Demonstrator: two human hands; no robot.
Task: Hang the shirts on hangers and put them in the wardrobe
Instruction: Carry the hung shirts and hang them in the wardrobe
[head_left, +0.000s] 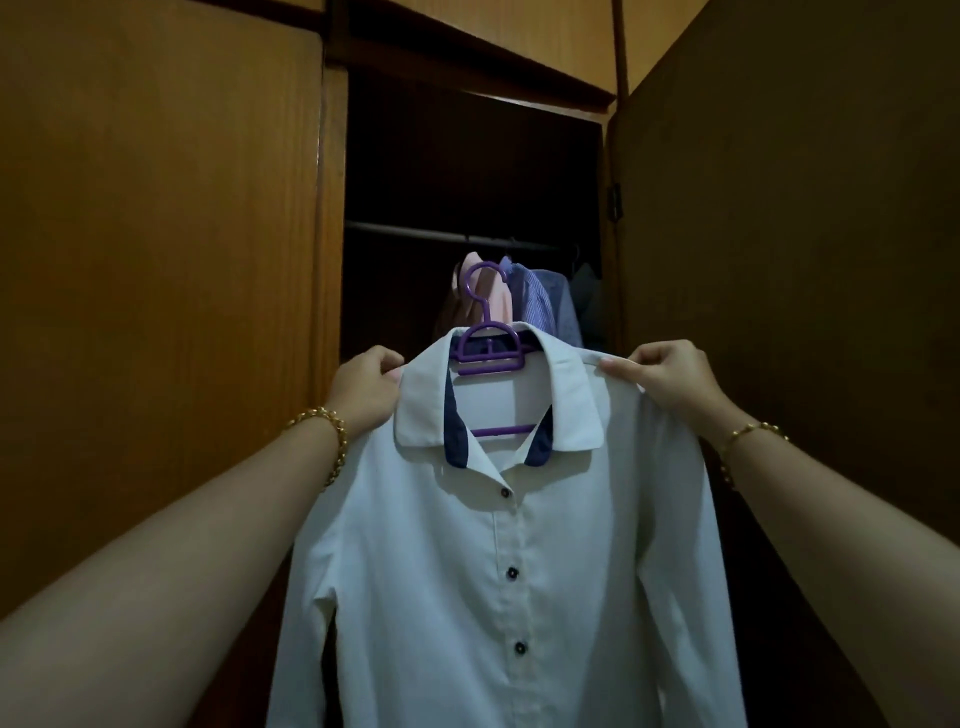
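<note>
A white long-sleeved shirt (519, 545) with dark buttons and a navy inner collar hangs on a purple plastic hanger (485, 343), held up in front of the open wardrobe. My left hand (366, 387) grips the shirt's left shoulder beside the collar. My right hand (667, 376) pinches the right shoulder seam. The hanger's hook (480, 283) stands free below the wardrobe rail (441, 235), touching nothing. Both wrists wear gold bracelets.
On the rail inside the dark wardrobe hang a pink shirt (485, 296), a blue striped shirt (535, 301) and a darker garment (584, 296) to the right. A closed wooden door (156, 260) is at left, an open door (779, 234) at right.
</note>
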